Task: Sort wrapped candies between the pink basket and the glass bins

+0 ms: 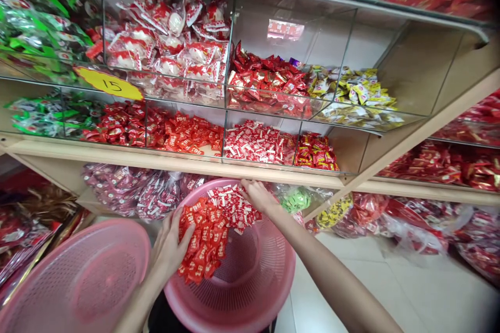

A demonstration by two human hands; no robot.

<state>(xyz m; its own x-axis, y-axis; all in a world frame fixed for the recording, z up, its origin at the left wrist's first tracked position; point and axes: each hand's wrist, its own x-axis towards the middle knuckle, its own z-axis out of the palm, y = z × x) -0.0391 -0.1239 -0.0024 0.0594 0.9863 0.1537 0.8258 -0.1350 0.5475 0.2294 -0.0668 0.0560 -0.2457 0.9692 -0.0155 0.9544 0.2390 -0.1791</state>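
A round pink plastic basket (269, 276) sits directly in front of me. In its far left part lie orange-red wrapped candies (205, 244) with gold lettering, touching a heap of red-and-white wrapped candies (230, 203). Against the left side of the orange-red candies is my left hand (172, 239), its thumb spread from the fingers and resting over the wrappers. My right hand (260, 197) reaches to the basket's far rim, its fingers together and curled over the red-and-white candies. The fingertips of this hand are partly hidden. The basket's perforated bottom shows beneath the candies.
A second pink basket (113, 270) stands at my left. Ahead, a wooden shelf (187, 164) carries clear bins of wrapped candies, with a yellow tag (109, 83) marked 15. Bagged candies (156, 195) lie beneath it. Pale floor tiles (371, 265) are at right.
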